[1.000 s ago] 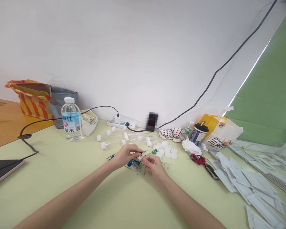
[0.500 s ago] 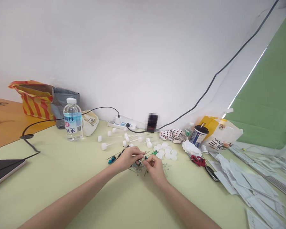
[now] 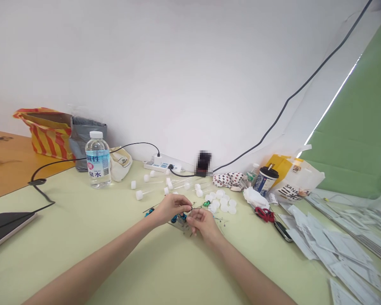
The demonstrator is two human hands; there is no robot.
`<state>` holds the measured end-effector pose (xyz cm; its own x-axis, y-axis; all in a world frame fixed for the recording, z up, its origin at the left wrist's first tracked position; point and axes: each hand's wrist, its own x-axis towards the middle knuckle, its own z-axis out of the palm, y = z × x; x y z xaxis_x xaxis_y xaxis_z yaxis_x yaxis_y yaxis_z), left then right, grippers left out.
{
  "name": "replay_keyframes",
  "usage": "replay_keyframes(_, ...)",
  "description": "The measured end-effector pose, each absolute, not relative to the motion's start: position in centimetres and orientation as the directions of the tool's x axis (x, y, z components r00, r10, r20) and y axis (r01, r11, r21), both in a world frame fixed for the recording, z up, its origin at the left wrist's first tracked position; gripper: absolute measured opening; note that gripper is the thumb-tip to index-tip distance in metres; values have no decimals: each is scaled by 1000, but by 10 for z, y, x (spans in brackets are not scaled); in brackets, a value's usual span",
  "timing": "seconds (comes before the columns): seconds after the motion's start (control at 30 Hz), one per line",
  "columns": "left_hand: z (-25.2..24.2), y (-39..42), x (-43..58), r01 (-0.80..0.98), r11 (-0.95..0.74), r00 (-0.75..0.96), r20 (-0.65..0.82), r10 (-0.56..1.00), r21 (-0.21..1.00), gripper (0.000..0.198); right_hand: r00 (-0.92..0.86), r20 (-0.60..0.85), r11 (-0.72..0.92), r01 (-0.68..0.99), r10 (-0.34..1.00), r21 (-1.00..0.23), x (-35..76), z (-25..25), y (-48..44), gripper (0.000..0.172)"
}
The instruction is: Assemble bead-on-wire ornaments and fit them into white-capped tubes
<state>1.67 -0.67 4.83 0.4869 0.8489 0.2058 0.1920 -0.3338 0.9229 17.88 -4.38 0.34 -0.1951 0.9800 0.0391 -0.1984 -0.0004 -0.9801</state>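
My left hand [image 3: 169,207] and my right hand [image 3: 202,221] meet over a small heap of thin metal pins and blue and green bits [image 3: 180,219] on the pale green table [image 3: 82,237]. Both hands are closed in a pinch, fingertips almost touching, on a tiny dark thing too small to name. Behind them lie several clear tubes with white caps [image 3: 165,186] and a cluster of loose white caps [image 3: 221,200].
A water bottle [image 3: 98,159] stands at the back left by a striped bag [image 3: 47,132] and a grey bag [image 3: 84,140]. A power strip [image 3: 161,163], a cup [image 3: 264,179], red scissors [image 3: 264,213] and piles of white packets [image 3: 333,245] lie to the right. A dark tablet [image 3: 3,226] sits at the left.
Both hands stay together over the heap, with only small shifts of the fingers. The view has drifted slightly.
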Motion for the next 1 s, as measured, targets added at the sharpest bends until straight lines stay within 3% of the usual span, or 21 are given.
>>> replay_keyframes(0.1, 50, -4, 12, 199, -304, 482, 177, 858, 932, 26, -244, 73, 18, -220, 967, -975, 180, 7, -45, 39)
replay_keyframes(0.23, 55, -3, 5, 215, -308, 577, 134, 806, 927, 31, -201, 0, -32, -154, 980, -988, 183, 10, -46, 36)
replay_keyframes(0.4, 56, -4, 3, 162, -375, 658, 183, 730, 913, 36, -172, -56, -92, -208, 983, -974, 182, 10, -45, 38)
replay_keyframes(0.6, 55, -4, 4, 134, -447, 673, 250, 696, 884, 32, -282, -67, -139, -242, 957, -960, 181, 12, -47, 41)
replay_keyframes(0.83, 52, 0, 1, 147, -432, 649, 243, 721, 890, 32, -292, -21, -104, -273, 956, -956, 182, 15, -48, 42)
replay_keyframes(1.0, 52, 0, -1, 169, -455, 663, 241, 709, 874, 33, -227, -59, -105, -195, 972, -975, 183, 13, -47, 38)
